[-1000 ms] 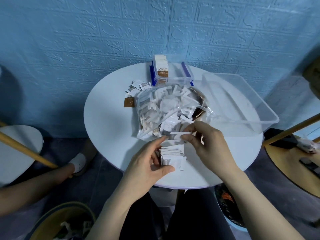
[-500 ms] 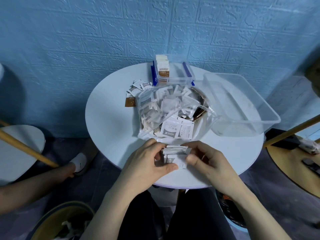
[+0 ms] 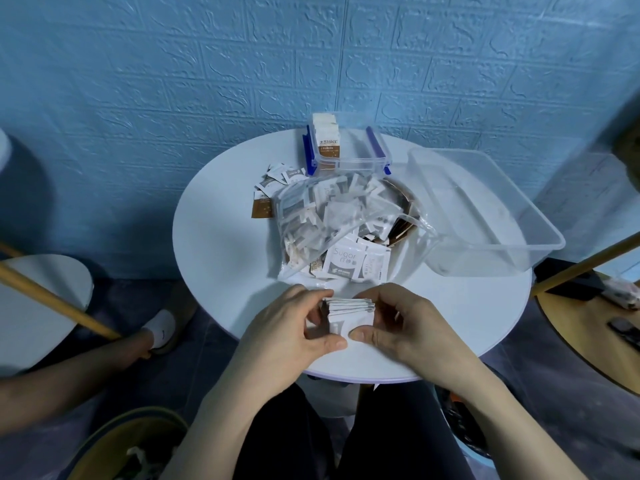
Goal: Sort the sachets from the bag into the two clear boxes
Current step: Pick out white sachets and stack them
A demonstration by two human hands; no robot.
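Both hands grip a stack (image 3: pixel 349 311) of white sachets at table (image 3: pixel 221 251) edge: left hand (image 3: pixel 294 327) curled round its left side, right hand (image 3: pixel 405 323) round its right. Just beyond hands, bag (image 3: pixel 332 220) w/ sachet (image 3: pixel 343 263) reading "Sugar". Further back, small box (image 3: pixel 349 147) w/ "taikoo" packets (image 3: pixel 327 140); big box (image 3: pixel 485 209) beyond right hand.

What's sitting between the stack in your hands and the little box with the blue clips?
In the head view, the clear bag of sachets, with two loose sugar sachets at its near edge, lies between the stack and the box.
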